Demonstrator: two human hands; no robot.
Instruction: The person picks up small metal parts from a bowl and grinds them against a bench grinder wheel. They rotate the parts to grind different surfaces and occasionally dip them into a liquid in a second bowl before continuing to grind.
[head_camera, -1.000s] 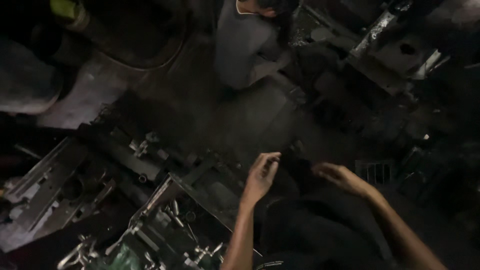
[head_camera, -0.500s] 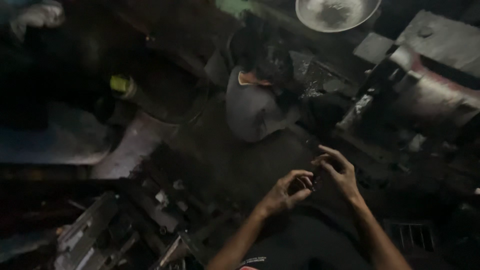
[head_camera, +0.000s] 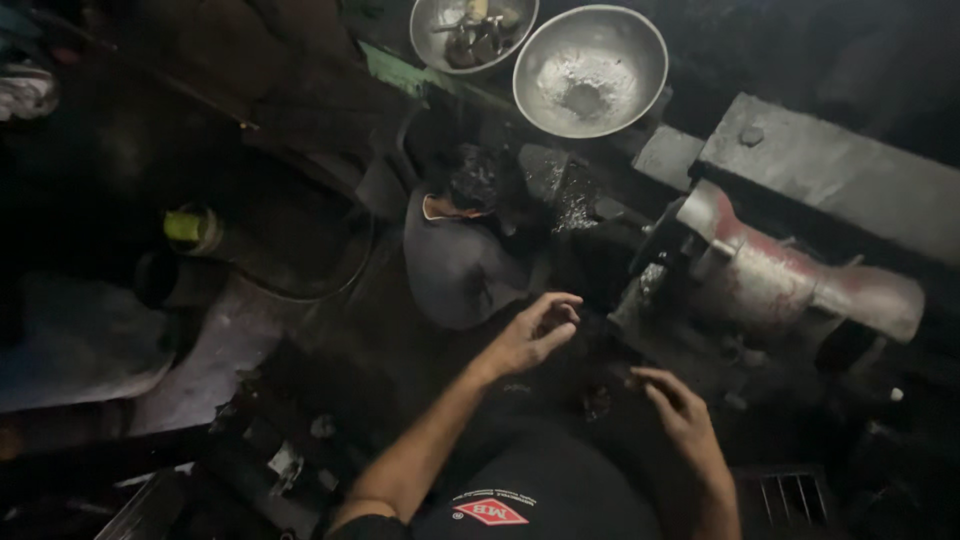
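Observation:
My left hand (head_camera: 535, 332) hovers in the middle of the view with its fingers apart and slightly curled, holding nothing. My right hand (head_camera: 682, 412) lies palm down lower right, over my dark lap, with its fingertips pointing left. It is too dark to tell whether anything sits under those fingers. The two hands are apart. Just beyond my left hand, a person in a grey shirt (head_camera: 455, 265) sits on the floor, seen from above.
Two metal bowls stand at the top, one holding small parts (head_camera: 470, 30) and one with pale powder (head_camera: 590, 68). A grey and red bench machine (head_camera: 790, 280) fills the right side. A green-topped can (head_camera: 190, 228) stands at the left, and metal scraps (head_camera: 285, 460) lie at lower left.
The view has swung away from the metal parts on the left toward the bowls and machine. My hands met in front of me half a second ago and have since moved apart.

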